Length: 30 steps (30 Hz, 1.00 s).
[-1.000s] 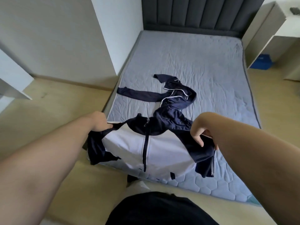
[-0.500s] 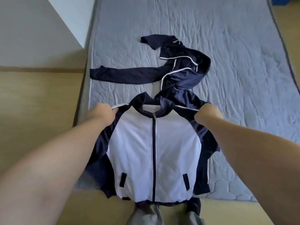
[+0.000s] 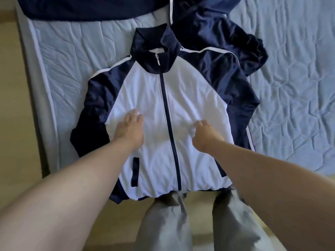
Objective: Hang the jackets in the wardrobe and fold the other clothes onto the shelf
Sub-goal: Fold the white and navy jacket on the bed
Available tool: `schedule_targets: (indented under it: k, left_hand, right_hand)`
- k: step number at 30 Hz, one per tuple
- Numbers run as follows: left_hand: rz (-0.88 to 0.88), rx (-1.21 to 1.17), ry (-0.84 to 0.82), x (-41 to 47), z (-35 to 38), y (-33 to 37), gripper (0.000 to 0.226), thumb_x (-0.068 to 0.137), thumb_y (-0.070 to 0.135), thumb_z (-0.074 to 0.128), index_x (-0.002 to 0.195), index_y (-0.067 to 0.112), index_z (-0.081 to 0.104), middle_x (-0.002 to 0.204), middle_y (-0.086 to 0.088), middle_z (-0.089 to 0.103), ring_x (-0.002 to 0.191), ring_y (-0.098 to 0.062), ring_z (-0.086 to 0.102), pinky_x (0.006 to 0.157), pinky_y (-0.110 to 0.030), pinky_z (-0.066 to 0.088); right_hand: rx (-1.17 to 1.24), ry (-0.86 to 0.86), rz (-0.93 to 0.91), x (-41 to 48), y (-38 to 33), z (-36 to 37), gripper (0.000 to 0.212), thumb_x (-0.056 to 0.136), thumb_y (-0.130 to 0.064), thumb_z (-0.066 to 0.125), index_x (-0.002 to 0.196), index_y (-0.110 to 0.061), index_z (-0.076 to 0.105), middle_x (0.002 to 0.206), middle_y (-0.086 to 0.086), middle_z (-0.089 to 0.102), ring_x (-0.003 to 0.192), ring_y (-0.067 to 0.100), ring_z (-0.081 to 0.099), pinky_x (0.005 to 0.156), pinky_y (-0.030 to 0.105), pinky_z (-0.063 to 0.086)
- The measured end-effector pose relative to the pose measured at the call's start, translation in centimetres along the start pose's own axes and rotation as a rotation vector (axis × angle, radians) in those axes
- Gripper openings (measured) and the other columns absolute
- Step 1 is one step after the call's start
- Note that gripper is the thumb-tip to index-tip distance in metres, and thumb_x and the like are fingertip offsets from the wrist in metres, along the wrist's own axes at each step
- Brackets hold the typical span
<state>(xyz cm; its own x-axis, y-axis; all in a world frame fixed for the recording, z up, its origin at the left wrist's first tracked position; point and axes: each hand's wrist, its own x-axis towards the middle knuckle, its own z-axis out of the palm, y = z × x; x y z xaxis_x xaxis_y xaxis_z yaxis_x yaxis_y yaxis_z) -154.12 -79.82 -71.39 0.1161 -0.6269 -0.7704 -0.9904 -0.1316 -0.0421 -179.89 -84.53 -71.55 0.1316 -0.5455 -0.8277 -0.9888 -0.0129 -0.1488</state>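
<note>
A person's left hand (image 3: 129, 131) lies flat, fingers straight, on the white front of a navy-and-white jacket (image 3: 183, 87), beside the zip (image 3: 168, 109), apparently pressing out creases. The right hand (image 3: 206, 136) rests on the opposite panel with fingers curled under; whether it pinches cloth cannot be told. The jacket is spread face up and zipped on the bed (image 3: 290, 87), hem at the mattress's near edge, probably being squared up before it goes on a hanger. A second dark garment (image 3: 208, 29) lies bunched just beyond the collar.
</note>
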Motion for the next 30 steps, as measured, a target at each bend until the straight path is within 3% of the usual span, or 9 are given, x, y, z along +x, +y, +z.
schedule_targets:
  k: [4, 8, 11, 14, 18, 21, 24, 26, 30]
  left_hand:
    - [-0.067, -0.006, 0.028, 0.0, -0.5, 3.1, 0.055, 0.093, 0.011, 0.049, 0.145, 0.011, 0.032, 0.158, -0.013, 0.02, 0.136, -0.03, 0.035, 0.102, -0.039, 0.042]
    - [0.038, -0.146, 0.119, -0.5, -0.3, 8.4, 0.036, 0.095, 0.012, 0.049, 0.131, 0.01, 0.047, 0.133, -0.011, 0.044, 0.119, -0.032, 0.048, 0.094, -0.041, 0.046]
    - [0.116, -0.343, 0.141, -0.8, -0.3, 13.6, 0.038, 0.097, 0.01, 0.044, 0.134, 0.012, 0.05, 0.134, -0.008, 0.048, 0.117, -0.032, 0.052, 0.094, -0.043, 0.047]
    - [0.187, -0.51, 0.137, -0.5, -0.8, 18.9, 0.037, 0.098, 0.012, 0.043, 0.134, 0.017, 0.052, 0.133, -0.003, 0.051, 0.117, -0.025, 0.054, 0.095, -0.041, 0.048]
    - [0.161, -0.729, 0.173, 1.0, -2.4, 25.1, 0.029, 0.101, 0.016, 0.042, 0.124, 0.02, 0.06, 0.109, 0.004, 0.058, 0.097, -0.02, 0.059, 0.084, -0.034, 0.052]
    - [0.017, -0.921, 0.151, 2.7, -4.7, 29.0, 0.027, 0.099, 0.019, 0.047, 0.119, 0.025, 0.063, 0.105, 0.005, 0.067, 0.093, -0.018, 0.065, 0.083, -0.031, 0.053]
    - [-0.061, -1.148, 0.086, 4.3, -7.6, 32.8, 0.024, 0.099, 0.026, 0.053, 0.12, 0.024, 0.063, 0.107, -0.001, 0.072, 0.095, -0.026, 0.071, 0.091, -0.039, 0.056]
    - [-0.116, -1.337, 0.039, 5.4, -10.0, 35.1, 0.021, 0.102, 0.04, 0.051, 0.115, 0.025, 0.059, 0.108, -0.005, 0.072, 0.093, -0.031, 0.073, 0.091, -0.047, 0.058]
    - [-0.225, -1.621, -0.111, 7.2, -14.5, 38.2, 0.047, 0.095, 0.07, 0.046, 0.1, 0.025, 0.059, 0.103, -0.005, 0.072, 0.092, -0.026, 0.075, 0.087, -0.043, 0.059]
  right_hand:
    - [0.049, 0.222, 0.079, 0.7, 2.4, -0.9, 0.04, 0.092, -0.012, 0.044, 0.132, -0.014, 0.044, 0.134, 0.009, 0.041, 0.116, 0.03, 0.048, 0.089, 0.043, 0.048]
    - [0.284, 0.575, 0.383, 2.0, 6.2, -2.3, 0.038, 0.087, -0.009, 0.049, 0.125, -0.009, 0.043, 0.132, 0.015, 0.042, 0.122, 0.036, 0.044, 0.097, 0.047, 0.041]
    - [0.432, 0.573, 0.646, 3.3, 9.5, -2.9, 0.053, 0.081, -0.015, 0.058, 0.13, -0.009, 0.038, 0.137, 0.014, 0.04, 0.128, 0.034, 0.042, 0.105, 0.044, 0.037]
    - [0.566, 0.351, 0.775, 4.8, 13.1, -3.1, 0.059, 0.08, -0.032, 0.069, 0.127, -0.012, 0.039, 0.137, 0.011, 0.046, 0.127, 0.032, 0.046, 0.107, 0.04, 0.037]
    - [0.76, 0.17, 0.562, 6.1, 17.6, -4.6, 0.028, 0.09, -0.024, 0.064, 0.109, -0.005, 0.057, 0.117, 0.014, 0.065, 0.094, 0.032, 0.061, 0.077, 0.031, 0.045]
    - [0.978, 0.325, 0.505, 5.7, 20.5, -7.2, 0.031, 0.1, -0.026, 0.049, 0.123, -0.005, 0.049, 0.109, 0.005, 0.057, 0.092, 0.027, 0.057, 0.077, 0.029, 0.04]
    - [1.092, 0.538, 0.497, 4.7, 23.5, -11.0, 0.011, 0.097, -0.019, 0.042, 0.107, -0.018, 0.037, 0.087, -0.007, 0.049, 0.073, 0.017, 0.05, 0.063, 0.03, 0.035]
    - [1.125, 0.619, 0.458, 3.8, 24.9, -13.6, 0.016, 0.093, -0.012, 0.039, 0.106, -0.02, 0.037, 0.085, -0.008, 0.05, 0.08, 0.02, 0.055, 0.07, 0.032, 0.038]
    - [1.097, 0.687, 0.202, 1.8, 24.9, -16.7, 0.028, 0.086, -0.01, 0.048, 0.108, -0.028, 0.042, 0.098, -0.007, 0.06, 0.091, 0.017, 0.061, 0.078, 0.033, 0.047]
